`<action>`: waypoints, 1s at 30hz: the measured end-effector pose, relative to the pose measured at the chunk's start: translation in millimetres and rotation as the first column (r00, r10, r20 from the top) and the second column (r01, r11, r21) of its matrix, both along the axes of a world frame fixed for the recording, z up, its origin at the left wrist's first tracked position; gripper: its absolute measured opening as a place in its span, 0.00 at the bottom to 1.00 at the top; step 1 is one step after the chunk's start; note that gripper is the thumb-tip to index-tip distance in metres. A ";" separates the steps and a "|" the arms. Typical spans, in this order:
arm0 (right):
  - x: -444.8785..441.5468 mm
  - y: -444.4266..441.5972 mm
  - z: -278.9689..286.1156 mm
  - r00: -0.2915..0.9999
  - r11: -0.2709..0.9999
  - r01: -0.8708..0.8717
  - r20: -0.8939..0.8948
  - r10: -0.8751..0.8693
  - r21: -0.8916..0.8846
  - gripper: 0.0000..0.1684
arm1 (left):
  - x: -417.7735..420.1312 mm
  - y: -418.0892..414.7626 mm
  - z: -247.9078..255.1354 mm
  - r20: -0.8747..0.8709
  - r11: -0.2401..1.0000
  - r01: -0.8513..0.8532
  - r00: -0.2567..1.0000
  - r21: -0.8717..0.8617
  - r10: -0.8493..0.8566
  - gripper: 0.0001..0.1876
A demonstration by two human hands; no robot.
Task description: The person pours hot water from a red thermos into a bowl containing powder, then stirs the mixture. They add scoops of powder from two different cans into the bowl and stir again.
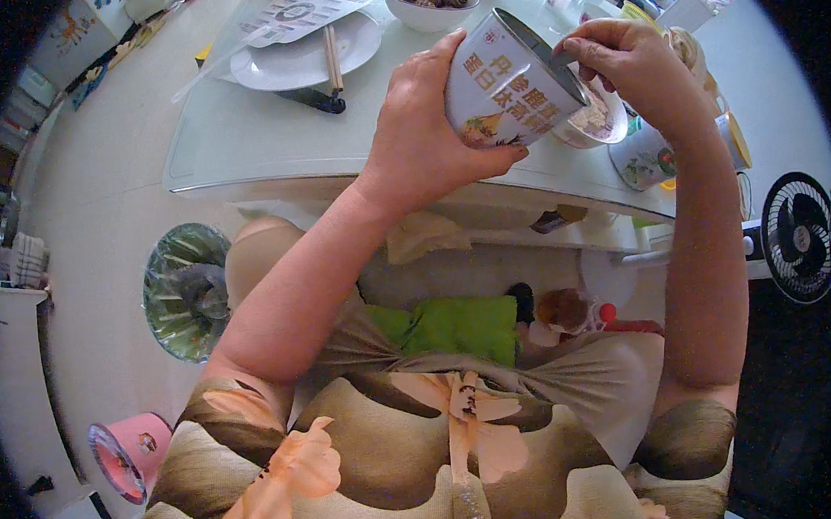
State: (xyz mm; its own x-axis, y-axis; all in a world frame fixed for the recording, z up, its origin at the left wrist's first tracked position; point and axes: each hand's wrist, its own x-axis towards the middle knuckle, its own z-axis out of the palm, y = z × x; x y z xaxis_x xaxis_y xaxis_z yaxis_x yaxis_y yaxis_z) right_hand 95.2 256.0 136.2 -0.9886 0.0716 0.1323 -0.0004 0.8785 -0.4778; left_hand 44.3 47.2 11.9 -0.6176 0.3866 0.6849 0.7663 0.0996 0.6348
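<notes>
My left hand [424, 116] is wrapped round a white open-topped tin [501, 86] printed with gold characters, and holds it tilted above the table with its mouth to the right. At the tin's rim, my right hand [610, 51] pinches a small dark object [561, 58], whose far part is hidden inside the tin; it may be a scoop or a spoon handle. Below and behind the right hand stands a bowl [611, 130] of pale, powdery or flaky food. A second printed tin [641, 156] is partly covered by the right forearm.
The glass-topped table [258, 144] bears an oval white plate [261, 73] with chopsticks [332, 57] across its edge, and a bowl [433, 16] of dark round food. A black fan [799, 236] stands at the right. On the floor are a lined bin [175, 295] and a pink bucket [141, 444].
</notes>
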 end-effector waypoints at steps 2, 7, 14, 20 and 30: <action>1.2 -4.1 0.1 0.999 0.999 0.008 0.041 -0.006 -0.046 0.14 | -0.9 -1.0 -0.5 -0.025 1.000 -0.027 0.999 0.006 0.027 0.53; 0.8 -3.5 -5.5 0.996 0.986 0.042 0.083 -0.029 -0.163 0.13 | -0.4 -1.0 0.5 -0.022 1.000 -0.031 0.999 -0.006 0.031 0.53; 3.2 -1.2 -5.0 0.987 0.948 0.092 0.153 -0.046 -0.305 0.12 | -0.6 -1.6 0.2 0.052 1.000 0.001 0.999 0.019 -0.002 0.53; 11.5 -1.2 -7.4 0.983 0.899 0.122 0.174 -0.052 -0.421 0.13 | -1.2 0.2 -1.3 0.040 1.000 0.011 0.999 0.000 -0.011 0.53; 19.5 14.2 -8.8 0.971 0.799 0.177 0.234 -0.047 -0.574 0.13 | 1.5 9.3 5.6 0.002 0.999 0.010 1.000 -0.038 -0.010 0.54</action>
State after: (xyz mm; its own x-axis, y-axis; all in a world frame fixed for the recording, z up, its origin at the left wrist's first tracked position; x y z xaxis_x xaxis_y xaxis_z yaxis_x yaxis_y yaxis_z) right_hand 114.7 270.2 127.4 -0.9685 0.1828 -0.1690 0.2320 0.4162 -0.8792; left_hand 45.8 56.5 17.5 -0.6150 0.4185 0.6683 0.7661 0.1162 0.6322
